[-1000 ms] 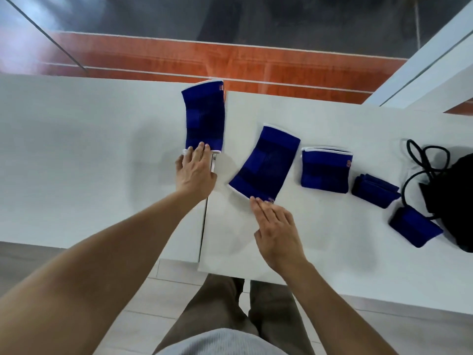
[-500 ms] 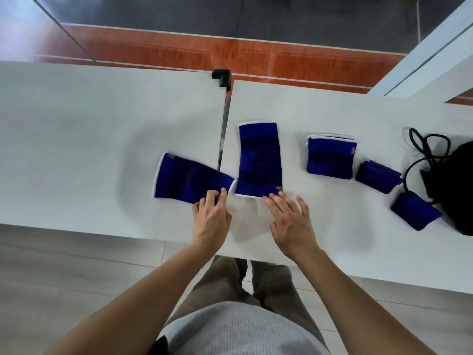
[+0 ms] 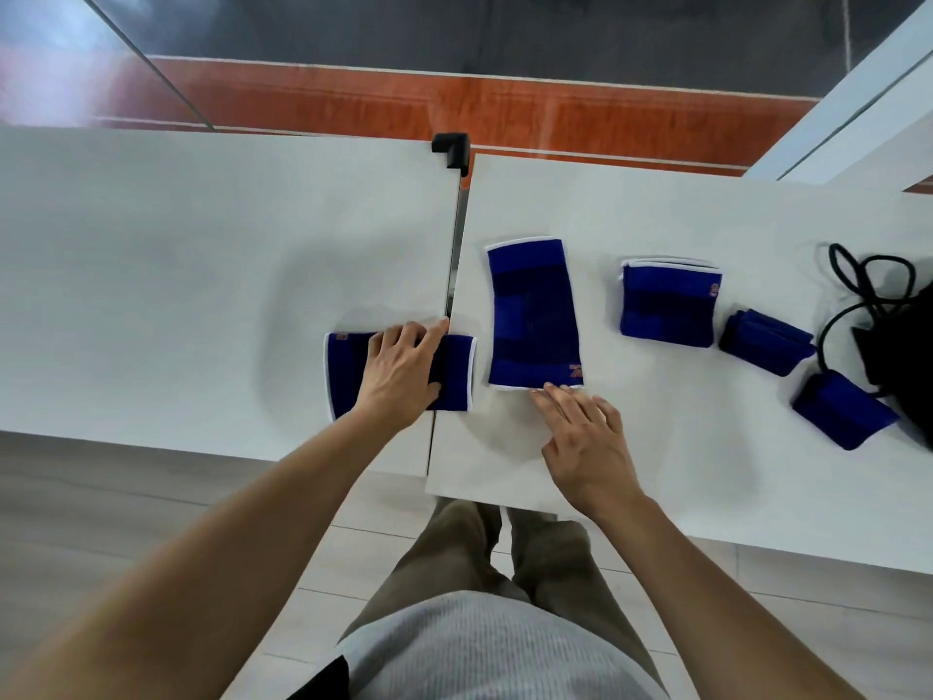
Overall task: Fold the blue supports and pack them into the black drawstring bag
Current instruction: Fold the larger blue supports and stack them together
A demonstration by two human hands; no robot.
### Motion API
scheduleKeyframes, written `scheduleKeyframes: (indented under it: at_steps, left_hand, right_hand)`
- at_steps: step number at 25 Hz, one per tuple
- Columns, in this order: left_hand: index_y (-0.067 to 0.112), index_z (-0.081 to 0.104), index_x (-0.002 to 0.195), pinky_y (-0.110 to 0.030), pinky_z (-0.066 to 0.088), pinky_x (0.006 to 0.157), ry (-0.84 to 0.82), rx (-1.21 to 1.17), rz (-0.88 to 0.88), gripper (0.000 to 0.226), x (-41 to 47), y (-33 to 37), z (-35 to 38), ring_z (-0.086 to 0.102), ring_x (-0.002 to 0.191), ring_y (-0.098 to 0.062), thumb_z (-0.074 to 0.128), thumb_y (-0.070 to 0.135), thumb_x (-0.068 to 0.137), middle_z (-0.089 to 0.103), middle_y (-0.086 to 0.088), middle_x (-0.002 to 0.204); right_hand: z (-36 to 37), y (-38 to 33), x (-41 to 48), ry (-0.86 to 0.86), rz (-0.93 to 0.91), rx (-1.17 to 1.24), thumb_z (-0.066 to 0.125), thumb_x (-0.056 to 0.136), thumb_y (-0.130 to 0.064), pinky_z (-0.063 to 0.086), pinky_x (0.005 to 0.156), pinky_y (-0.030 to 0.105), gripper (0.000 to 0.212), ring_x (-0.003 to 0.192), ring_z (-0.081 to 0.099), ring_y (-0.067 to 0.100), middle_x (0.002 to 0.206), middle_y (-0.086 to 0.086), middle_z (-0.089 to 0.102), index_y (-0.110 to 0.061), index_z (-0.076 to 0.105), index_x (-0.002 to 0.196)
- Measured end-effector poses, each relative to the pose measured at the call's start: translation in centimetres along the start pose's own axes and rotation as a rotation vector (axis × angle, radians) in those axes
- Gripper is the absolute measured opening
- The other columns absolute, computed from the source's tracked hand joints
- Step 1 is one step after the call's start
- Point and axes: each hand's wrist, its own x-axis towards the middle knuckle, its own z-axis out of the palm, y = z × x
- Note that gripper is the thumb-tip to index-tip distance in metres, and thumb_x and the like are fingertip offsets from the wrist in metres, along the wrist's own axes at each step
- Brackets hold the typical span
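Several blue supports lie on the white table. One blue support (image 3: 348, 371) lies sideways across the seam between the two tabletops, and my left hand (image 3: 404, 366) presses flat on its middle. A longer support (image 3: 532, 315) lies upright to its right; the fingertips of my right hand (image 3: 580, 431) touch its near edge. Further right sit a folded support (image 3: 666, 305) and two smaller folded ones (image 3: 765, 343), (image 3: 843, 409). The black drawstring bag (image 3: 919, 346) lies at the right edge, partly cut off, its cord (image 3: 858, 275) looped on the table.
Two white tabletops (image 3: 202, 275) meet at a narrow gap (image 3: 452, 295) with a black clip (image 3: 452, 149) at the far end. The near table edge runs just below my hands. A red-brown floor strip lies beyond.
My left hand slid the left support nearer and now lies flat on top of it. My right hand stays at the near edge of the upright support. The view shifted slightly.
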Motion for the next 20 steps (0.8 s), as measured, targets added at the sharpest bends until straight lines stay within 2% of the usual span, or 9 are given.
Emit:
scheduleKeyframes:
  at_steps: [3,5,7,8,10,12,15,17,20]
  left_hand:
    - [0.026,0.040,0.145,-0.049,0.028,0.113,0.081,-0.029,-0.027,0.070,-0.6,1.0,0.2,0.039,0.132,-0.034,0.071,0.020,0.082,0.042,-0.008,0.139]
    - [0.021,0.042,0.143,-0.050,0.031,0.113,0.132,-0.048,-0.034,0.064,-1.7,2.1,1.2,0.039,0.135,-0.036,0.069,0.027,0.085,0.040,-0.011,0.145]
    - [0.018,0.035,0.150,-0.051,0.026,0.118,0.028,-0.048,-0.028,0.077,-3.3,3.2,2.6,0.029,0.145,-0.037,0.067,0.045,0.086,0.031,-0.012,0.158]
    - [0.017,0.030,0.154,-0.051,0.022,0.121,-0.029,-0.027,-0.022,0.083,-4.0,3.4,3.4,0.022,0.150,-0.036,0.068,0.047,0.086,0.024,-0.011,0.163]
    - [0.014,0.035,0.152,-0.051,0.027,0.119,0.003,-0.023,-0.020,0.076,-4.8,3.3,4.2,0.029,0.148,-0.036,0.070,0.029,0.086,0.031,-0.011,0.162]
    - [0.011,0.053,0.139,-0.051,0.042,0.107,0.106,-0.015,-0.004,0.061,-4.8,2.7,4.3,0.048,0.135,-0.037,0.070,0.008,0.081,0.051,-0.013,0.149]
    - [0.010,0.063,0.122,-0.045,0.051,0.084,0.217,-0.028,0.036,0.046,-4.5,2.1,3.9,0.063,0.112,-0.036,0.071,-0.002,0.078,0.066,-0.010,0.126]
    - [0.012,0.062,0.117,-0.038,0.048,0.067,0.218,-0.129,0.003,0.038,-4.2,2.4,2.4,0.064,0.094,-0.033,0.067,-0.001,0.082,0.067,-0.006,0.111]
    - [0.019,0.057,0.112,-0.035,0.046,0.064,0.165,-0.384,-0.040,0.029,-4.0,3.8,-0.5,0.059,0.079,-0.023,0.060,0.007,0.086,0.066,0.002,0.099]
  right_hand:
    - [-0.3,-0.1,0.2,-0.025,0.017,0.016,0.059,0.092,-0.021,0.023,0.120,0.045,0.060,0.143,0.040,0.025,0.154,0.003,0.046,-0.021,0.044,0.151]
    - [-0.4,-0.1,0.4,-0.019,0.024,0.039,0.059,0.092,-0.020,0.024,0.119,0.044,0.059,0.142,0.041,0.025,0.153,0.003,0.048,-0.021,0.045,0.150]
    - [-0.3,-0.2,0.4,-0.004,0.023,0.053,0.060,0.091,-0.020,0.028,0.117,0.044,0.058,0.140,0.045,0.026,0.150,0.005,0.051,-0.019,0.048,0.148]
    - [-0.2,-0.2,0.4,0.010,0.020,0.058,0.062,0.090,-0.020,0.031,0.115,0.045,0.058,0.138,0.047,0.026,0.149,0.006,0.052,-0.018,0.049,0.146]
    - [-0.1,-0.1,0.3,0.034,0.015,0.063,0.064,0.088,-0.020,0.034,0.113,0.046,0.059,0.135,0.049,0.027,0.146,0.006,0.055,-0.017,0.052,0.145]
    - [-0.2,0.0,0.3,0.040,0.015,0.068,0.063,0.087,-0.020,0.034,0.113,0.046,0.058,0.135,0.049,0.026,0.146,0.006,0.055,-0.017,0.052,0.144]
    - [-0.3,-0.2,0.5,0.033,0.024,0.079,0.059,0.090,-0.022,0.032,0.114,0.044,0.055,0.135,0.048,0.024,0.146,0.004,0.054,-0.019,0.051,0.145]
    - [-0.8,-0.6,0.8,0.002,0.044,0.116,0.055,0.093,-0.024,0.030,0.115,0.041,0.053,0.136,0.045,0.022,0.148,0.002,0.052,-0.021,0.049,0.146]
    - [-1.8,-0.8,1.5,-0.031,0.095,0.200,0.053,0.096,-0.025,0.031,0.113,0.038,0.052,0.134,0.044,0.020,0.147,-0.001,0.051,-0.023,0.045,0.148]
